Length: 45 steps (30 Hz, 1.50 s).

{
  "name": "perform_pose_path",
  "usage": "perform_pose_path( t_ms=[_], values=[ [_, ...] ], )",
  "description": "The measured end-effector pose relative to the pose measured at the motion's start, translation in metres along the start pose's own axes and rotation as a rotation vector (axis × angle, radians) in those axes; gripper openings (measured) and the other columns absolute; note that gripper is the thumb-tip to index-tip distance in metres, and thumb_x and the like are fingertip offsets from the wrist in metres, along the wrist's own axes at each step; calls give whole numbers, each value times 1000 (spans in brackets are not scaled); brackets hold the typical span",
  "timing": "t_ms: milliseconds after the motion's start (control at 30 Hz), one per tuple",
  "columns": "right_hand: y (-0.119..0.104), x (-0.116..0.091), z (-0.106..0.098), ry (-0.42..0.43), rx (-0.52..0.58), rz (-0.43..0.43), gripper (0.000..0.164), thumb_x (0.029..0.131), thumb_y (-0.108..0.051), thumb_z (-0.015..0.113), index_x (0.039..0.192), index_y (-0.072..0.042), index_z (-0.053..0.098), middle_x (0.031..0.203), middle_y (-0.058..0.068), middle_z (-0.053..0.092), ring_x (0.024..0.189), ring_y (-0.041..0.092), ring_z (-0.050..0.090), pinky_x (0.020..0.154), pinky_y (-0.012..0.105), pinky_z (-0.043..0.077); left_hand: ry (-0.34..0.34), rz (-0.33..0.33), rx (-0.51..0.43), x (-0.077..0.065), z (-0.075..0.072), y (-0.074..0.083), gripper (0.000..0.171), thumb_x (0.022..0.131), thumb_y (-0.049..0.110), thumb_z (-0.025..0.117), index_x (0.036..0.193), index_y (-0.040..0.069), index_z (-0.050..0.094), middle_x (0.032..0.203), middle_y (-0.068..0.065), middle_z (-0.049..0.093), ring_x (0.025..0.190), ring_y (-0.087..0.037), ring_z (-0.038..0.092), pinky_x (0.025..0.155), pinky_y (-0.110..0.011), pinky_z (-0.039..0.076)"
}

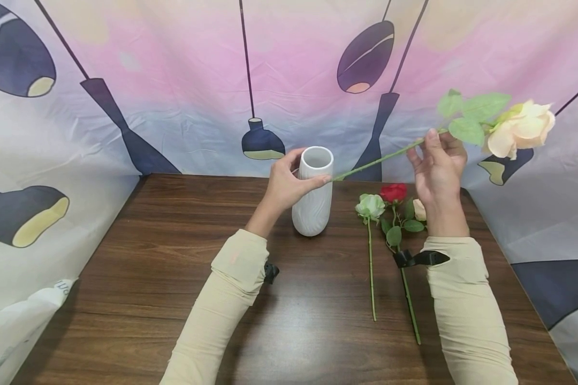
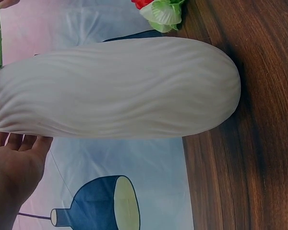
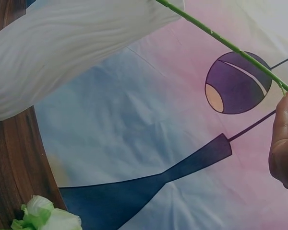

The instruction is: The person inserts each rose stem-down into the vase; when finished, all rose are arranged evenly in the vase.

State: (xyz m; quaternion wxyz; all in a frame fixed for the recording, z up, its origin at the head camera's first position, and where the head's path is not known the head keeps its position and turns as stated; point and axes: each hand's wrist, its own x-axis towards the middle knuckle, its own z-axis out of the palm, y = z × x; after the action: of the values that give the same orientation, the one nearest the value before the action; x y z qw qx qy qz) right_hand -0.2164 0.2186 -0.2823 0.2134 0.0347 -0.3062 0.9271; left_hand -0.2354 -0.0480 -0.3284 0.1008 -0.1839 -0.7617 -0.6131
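A white vase (image 1: pixel 312 206) with a wavy relief stands on the table. My left hand (image 1: pixel 289 182) grips it near the rim, with the thumb across the front and the fingers at the far side. In my right hand (image 1: pixel 438 166), thumb and fingers pinch the stem of a peach artificial rose (image 1: pixel 522 130) just below its leaves. That green stem (image 3: pixel 216 34) slants down to the left, and its lower end is beside the vase's upper part, close to my left thumb. Whether the stem end touches the vase or thumb, I cannot tell.
Right of the vase lie a pale green rose (image 1: pixel 370 206), a red rose (image 1: pixel 393 192) and another peach rose (image 1: pixel 419 210), partly hidden by my right wrist. The brown wooden table (image 1: pixel 173 267) meets a printed cloth backdrop (image 1: pixel 197 133) behind and at the sides.
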Motion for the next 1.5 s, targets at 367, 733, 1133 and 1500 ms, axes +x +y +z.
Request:
perform_pose_path(
  t_ms=[367,733,1133,1500],
  values=[
    [-9,5,13,-17,36,-53,17,93,4,66,94,-5,51,83,7,58,67,17,58,53,26,55,-4,-13,6,0,0,1,67,76,17,89,135,4,61,121,-16,70,112,-28,71,99,-38,60],
    [-16,10,25,-9,55,-56,17,94,4,65,95,-5,50,85,7,57,66,19,58,56,28,54,-3,-17,15,1,0,2,68,75,16,90,135,3,60,121,-17,71,113,-28,71,99,-38,60],
    [-17,13,34,-59,-15,-121,16,93,6,66,84,-3,56,72,6,58,61,18,60,53,28,53,-1,-16,18,0,-1,2,67,75,16,90,134,2,61,120,-17,71,112,-29,71,99,-39,60],
    [-13,12,38,-120,-100,-168,17,92,4,69,78,-1,61,64,5,60,62,17,61,54,28,54,-1,-22,20,0,-1,2,68,75,17,90,135,3,61,121,-17,71,113,-28,71,99,-39,60]
  ],
)
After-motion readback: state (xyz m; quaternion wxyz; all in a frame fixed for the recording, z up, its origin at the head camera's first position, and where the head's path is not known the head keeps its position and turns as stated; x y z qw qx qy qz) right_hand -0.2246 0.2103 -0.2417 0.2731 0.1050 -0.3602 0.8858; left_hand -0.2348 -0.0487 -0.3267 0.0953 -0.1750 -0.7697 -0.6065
